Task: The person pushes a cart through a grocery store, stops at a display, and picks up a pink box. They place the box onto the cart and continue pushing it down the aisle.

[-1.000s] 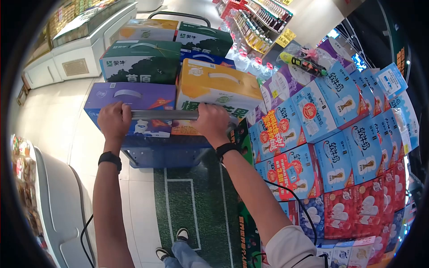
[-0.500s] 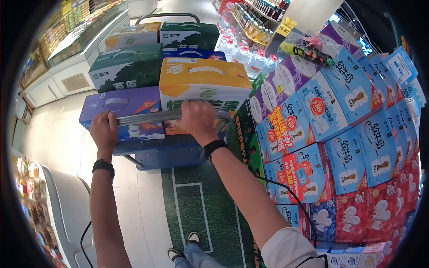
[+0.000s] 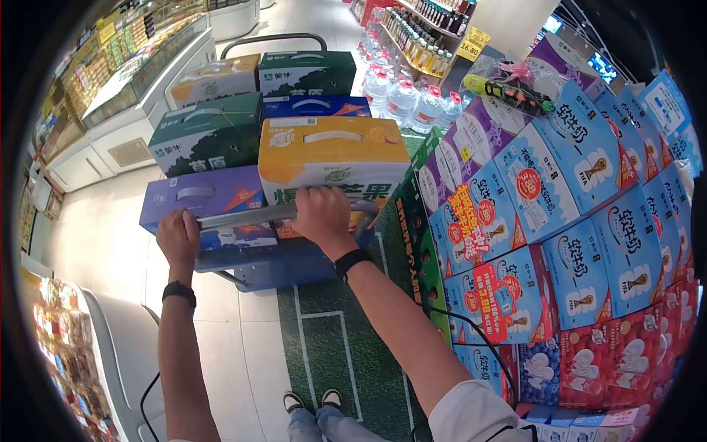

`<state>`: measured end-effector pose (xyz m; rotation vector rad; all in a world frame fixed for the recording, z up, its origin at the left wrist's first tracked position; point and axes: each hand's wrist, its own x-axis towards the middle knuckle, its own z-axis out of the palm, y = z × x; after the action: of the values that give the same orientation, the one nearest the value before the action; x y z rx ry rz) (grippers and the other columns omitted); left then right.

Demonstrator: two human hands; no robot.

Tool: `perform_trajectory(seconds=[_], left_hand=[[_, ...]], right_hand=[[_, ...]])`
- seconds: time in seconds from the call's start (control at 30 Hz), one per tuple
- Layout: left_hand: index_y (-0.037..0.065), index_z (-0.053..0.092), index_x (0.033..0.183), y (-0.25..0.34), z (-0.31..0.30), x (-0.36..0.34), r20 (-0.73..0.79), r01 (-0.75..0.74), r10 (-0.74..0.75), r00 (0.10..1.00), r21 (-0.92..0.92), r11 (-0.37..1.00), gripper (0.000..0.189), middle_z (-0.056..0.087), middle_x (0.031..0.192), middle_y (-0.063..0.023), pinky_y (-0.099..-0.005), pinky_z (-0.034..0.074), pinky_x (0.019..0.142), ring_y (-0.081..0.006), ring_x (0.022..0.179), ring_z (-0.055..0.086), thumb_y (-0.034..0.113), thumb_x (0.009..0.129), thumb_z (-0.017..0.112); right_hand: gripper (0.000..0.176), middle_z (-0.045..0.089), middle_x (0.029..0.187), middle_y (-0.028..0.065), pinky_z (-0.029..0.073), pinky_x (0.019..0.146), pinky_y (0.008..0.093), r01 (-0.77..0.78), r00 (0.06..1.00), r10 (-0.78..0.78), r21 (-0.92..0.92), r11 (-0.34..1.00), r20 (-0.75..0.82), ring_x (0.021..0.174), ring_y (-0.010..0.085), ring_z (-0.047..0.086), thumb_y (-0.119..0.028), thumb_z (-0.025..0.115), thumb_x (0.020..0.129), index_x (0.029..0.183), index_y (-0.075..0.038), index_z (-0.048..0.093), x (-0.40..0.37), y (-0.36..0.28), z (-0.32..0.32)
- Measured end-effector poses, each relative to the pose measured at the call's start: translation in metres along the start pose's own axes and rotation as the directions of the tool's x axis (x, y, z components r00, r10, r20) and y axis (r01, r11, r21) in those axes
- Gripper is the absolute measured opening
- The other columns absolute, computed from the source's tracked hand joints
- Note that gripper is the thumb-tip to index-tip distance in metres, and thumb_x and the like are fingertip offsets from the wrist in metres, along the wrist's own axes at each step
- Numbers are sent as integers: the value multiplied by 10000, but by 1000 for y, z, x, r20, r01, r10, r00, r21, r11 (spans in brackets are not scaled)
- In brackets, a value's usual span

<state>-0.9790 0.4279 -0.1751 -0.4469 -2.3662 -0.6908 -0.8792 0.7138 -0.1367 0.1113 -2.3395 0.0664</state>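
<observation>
My left hand (image 3: 178, 237) is closed round the left end of the grey cart handle (image 3: 247, 215), and my right hand (image 3: 322, 215) grips the same bar farther right. Beyond the bar, the blue cart (image 3: 294, 267) carries cartons with carry handles. A yellow carton (image 3: 331, 151) stands directly in front of my right hand. The purple carton (image 3: 202, 193) is just past my left hand. Farther forward are a green carton (image 3: 206, 131), another green carton (image 3: 305, 72), a blue carton (image 3: 317, 107) and a white and yellow carton (image 3: 213, 81).
Stacked light-blue milk cartons (image 3: 582, 272) rise close on the right, with a wrapped bottle (image 3: 508, 92) on top. Large water bottles (image 3: 403, 99) stand ahead on the right. A refrigerated counter (image 3: 140, 77) lines the left; a white display case (image 3: 118, 346) is near at lower left.
The cartons, cart and both hands sit slightly lower in view. Both hands still hold the bar. My feet now stand nearly side by side.
</observation>
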Motion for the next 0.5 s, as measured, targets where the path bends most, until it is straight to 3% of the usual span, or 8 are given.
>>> perform_trajectory(seconds=[0.37, 0.5], left_hand=[[35, 560, 646, -4, 0, 1, 65, -32, 33, 997, -16, 999, 323, 569, 653, -189, -512, 425, 592, -424, 633, 563, 219, 891, 458], [40, 555, 647, -4, -2, 4, 79, -35, 35, 996, 10, 999, 371, 564, 643, -185, -503, 430, 591, -418, 632, 571, 221, 932, 402]], right_hand=[[288, 595, 621, 75, 499, 631, 377, -8, 1000, 8, 3, 1000, 20, 633, 262, 631, -228, 800, 517, 639, -105, 570, -1, -1, 1], [273, 587, 618, 68, 497, 633, 374, -14, 1000, 13, 11, 1000, 21, 634, 256, 629, -217, 785, 528, 641, -104, 564, 1, -1, 1]])
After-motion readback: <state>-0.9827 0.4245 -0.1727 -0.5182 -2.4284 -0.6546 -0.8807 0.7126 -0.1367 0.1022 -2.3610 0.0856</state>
